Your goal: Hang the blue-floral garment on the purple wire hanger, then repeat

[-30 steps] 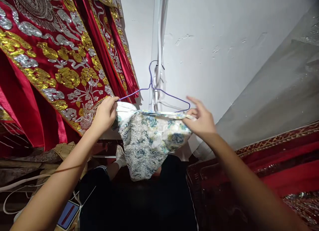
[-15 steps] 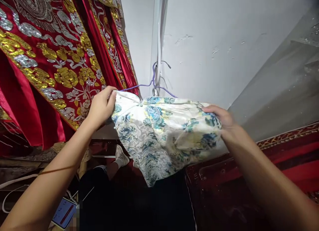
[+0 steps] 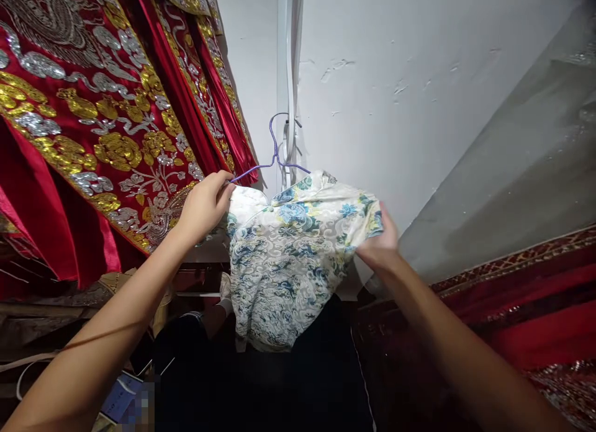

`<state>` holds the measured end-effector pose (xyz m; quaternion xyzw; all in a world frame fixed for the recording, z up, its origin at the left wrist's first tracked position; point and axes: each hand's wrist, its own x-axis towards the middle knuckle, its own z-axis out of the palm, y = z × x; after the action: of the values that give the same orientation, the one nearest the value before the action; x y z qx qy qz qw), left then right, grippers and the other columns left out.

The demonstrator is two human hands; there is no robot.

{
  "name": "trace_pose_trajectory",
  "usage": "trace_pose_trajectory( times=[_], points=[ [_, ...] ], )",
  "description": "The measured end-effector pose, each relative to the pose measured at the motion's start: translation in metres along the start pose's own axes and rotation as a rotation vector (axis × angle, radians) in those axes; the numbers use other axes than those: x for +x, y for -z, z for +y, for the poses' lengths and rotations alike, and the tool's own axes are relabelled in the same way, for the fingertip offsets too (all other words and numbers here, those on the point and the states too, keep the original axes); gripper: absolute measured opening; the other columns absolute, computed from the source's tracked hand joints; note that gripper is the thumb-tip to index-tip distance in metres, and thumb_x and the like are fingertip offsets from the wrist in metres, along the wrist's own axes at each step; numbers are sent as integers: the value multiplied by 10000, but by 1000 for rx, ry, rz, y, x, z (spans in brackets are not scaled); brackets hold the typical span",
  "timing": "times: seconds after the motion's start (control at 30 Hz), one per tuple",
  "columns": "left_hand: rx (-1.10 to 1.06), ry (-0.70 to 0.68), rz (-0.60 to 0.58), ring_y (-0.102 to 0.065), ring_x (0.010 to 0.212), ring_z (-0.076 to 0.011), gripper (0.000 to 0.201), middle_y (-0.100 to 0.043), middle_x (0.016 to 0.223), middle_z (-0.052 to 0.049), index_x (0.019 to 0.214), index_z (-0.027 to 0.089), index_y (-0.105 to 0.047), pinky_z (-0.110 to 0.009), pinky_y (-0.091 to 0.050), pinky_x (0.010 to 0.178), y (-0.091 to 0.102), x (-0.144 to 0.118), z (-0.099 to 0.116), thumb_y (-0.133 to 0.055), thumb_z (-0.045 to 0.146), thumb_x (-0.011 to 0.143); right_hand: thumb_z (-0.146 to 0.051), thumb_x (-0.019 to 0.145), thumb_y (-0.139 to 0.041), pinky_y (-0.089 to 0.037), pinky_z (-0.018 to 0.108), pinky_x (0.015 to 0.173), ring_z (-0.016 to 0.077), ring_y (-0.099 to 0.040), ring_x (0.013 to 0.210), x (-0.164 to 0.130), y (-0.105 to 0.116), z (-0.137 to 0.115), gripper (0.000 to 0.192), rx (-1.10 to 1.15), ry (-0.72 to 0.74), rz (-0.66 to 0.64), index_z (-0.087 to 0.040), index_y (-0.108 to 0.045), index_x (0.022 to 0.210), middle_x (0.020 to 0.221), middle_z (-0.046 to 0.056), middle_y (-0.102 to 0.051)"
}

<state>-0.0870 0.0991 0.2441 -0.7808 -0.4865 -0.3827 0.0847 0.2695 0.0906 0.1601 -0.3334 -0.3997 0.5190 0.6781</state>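
Observation:
A white garment (image 3: 284, 264) with a blue, green and yellow floral pattern hangs in front of me on a purple wire hanger (image 3: 275, 153). My left hand (image 3: 208, 202) is closed on its left shoulder, thumb and fingers pinching the cloth by the hanger's arm. At the right, my right hand (image 3: 385, 236) grips the end of the short sleeve and is slightly blurred. The hanger's hook rises above the collar, beside a pale vertical pole. Most of the hanger's shoulders are hidden inside the garment.
Red cloth (image 3: 125, 121) with gold and silver embroidery hangs at the left. Behind the hanger stands a white wall (image 3: 372, 78) with scuff marks. A lit phone (image 3: 121, 395) is at the lower left. Red fabric (image 3: 535, 333) lies at the lower right.
My right hand has moved left and slightly down with the sleeve, so the garment's right side is less stretched and hangs lower. My left hand keeps its hold, shifting slightly right.

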Motion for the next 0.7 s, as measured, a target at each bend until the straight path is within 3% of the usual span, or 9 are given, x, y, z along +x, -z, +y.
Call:
trace_pose_trajectory(
  times=[0.1,0.2,0.33,0.4,0.47,0.53,0.57,0.63,0.7],
  points=[
    [35,44,-21,-631,898,-256,276,-704,1062,-92,1136,211,-632,-314,-404,721,4,3,4,-450,359,990,-801,844,-435,-521,545,993,358,-607,1234,2,-1,-35,717,58,-53,-89,-203,-711,1125,1090,125,-742],
    [15,117,42,-609,798,-232,272,-701,918,-69,1093,196,-637,-294,-373,660,5,11,4,-475,380,976,-832,854,-343,-514,513,991,326,-605,1255,-4,-24,-70,762,-34,64,-222,-246,-703,1181,1116,99,-742],
    [-71,218,33,-527,627,-183,329,-593,637,-16,758,175,-622,-279,-339,604,0,11,-4,-539,435,941,-856,872,-197,-554,475,885,298,-664,1156,-26,-63,-88,849,-224,113,-430,-250,-722,1151,1051,99,-756],
    [-220,235,-67,-523,607,-172,398,-567,595,-8,670,175,-589,-273,-358,604,-6,4,-7,-544,466,939,-847,874,-270,-575,462,830,306,-695,1070,-37,-71,-80,821,-384,52,-673,-221,-748,1106,1027,122,-762],
    [-450,208,-188,-578,672,-177,403,-626,672,-25,710,167,-618,-269,-417,658,-14,-7,-7,-541,484,947,-735,896,-466,-578,451,851,305,-701,1054,-43,-69,-61,626,-667,15,-882,-227,-754,1121,1078,119,-759],
    [-652,157,-260,-634,801,-189,353,-688,817,-53,805,159,-659,-280,-469,768,-21,-17,0,-564,467,949,-547,897,-618,-546,471,963,314,-666,1153,-43,-62,-31,471,-988,102,-889,-260,-698,1263,1229,104,-720],
    [-719,132,-272,-645,855,-193,319,-699,873,-62,845,157,-671,-289,-478,818,-24,-22,6,-585,448,944,-489,889,-647,-505,499,1035,330,-617,1238,-41,-58,-14,537,-1108,204,-812,-267,-618,1376,1334,109,-669],
    [-797,88,-291,-651,906,-191,250,-700,927,-65,927,159,-687,-302,-485,872,-28,-29,25,-625,401,935,-488,840,-705,-378,548,1165,368,-410,1443,-38,-55,21,907,-1227,426,-760,-199,-298,1597,1582,168,-417],
    [-877,35,-304,-655,949,-194,210,-697,983,-71,977,167,-697,-322,-491,910,-29,-34,51,-641,365,932,-576,775,-744,-301,597,1198,404,-238,1520,-35,-60,54,1170,-1286,609,-724,-140,-80,1633,1662,218,-210]
  ],
)
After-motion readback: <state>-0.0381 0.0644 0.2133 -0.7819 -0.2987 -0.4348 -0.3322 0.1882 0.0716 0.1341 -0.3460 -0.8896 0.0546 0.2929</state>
